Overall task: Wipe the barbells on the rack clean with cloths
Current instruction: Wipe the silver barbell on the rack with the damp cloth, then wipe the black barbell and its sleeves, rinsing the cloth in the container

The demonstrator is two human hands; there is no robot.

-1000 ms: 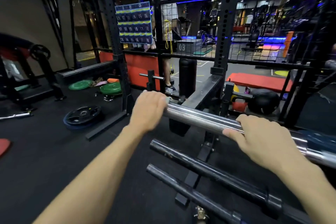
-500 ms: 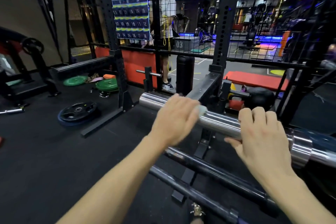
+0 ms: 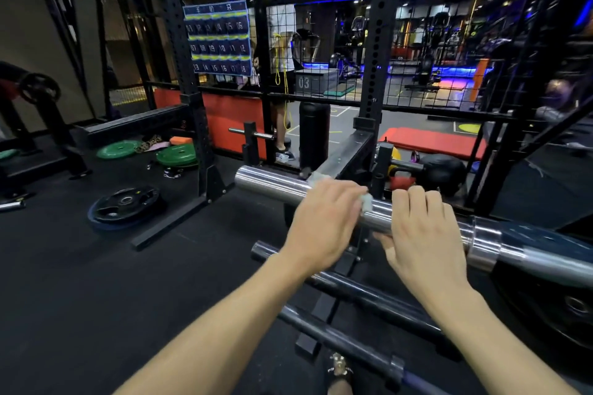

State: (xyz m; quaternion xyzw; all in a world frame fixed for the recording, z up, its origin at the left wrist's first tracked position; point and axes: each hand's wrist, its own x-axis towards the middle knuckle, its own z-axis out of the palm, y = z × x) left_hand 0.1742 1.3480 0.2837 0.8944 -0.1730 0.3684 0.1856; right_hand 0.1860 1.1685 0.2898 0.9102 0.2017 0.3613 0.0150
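The top barbell (image 3: 272, 184) lies nearly level on the rack (image 3: 345, 155), its long axis running from the chrome sleeve end at centre-left, farther off, down to the lower right, nearer the camera, where a collar (image 3: 481, 242) meets the shaft. The left hand (image 3: 324, 224) curls over the sleeve, pressing a pale cloth (image 3: 365, 202) against the metal; only scraps of the cloth show past the fingers. Just beside it, the right hand (image 3: 423, 234) wraps the same sleeve, fingers over the top and thumb beneath. Two darker barbells (image 3: 369, 290) lie below, roughly parallel. Green plates (image 3: 176, 154) and a black plate (image 3: 126, 202) rest on the floor at left.
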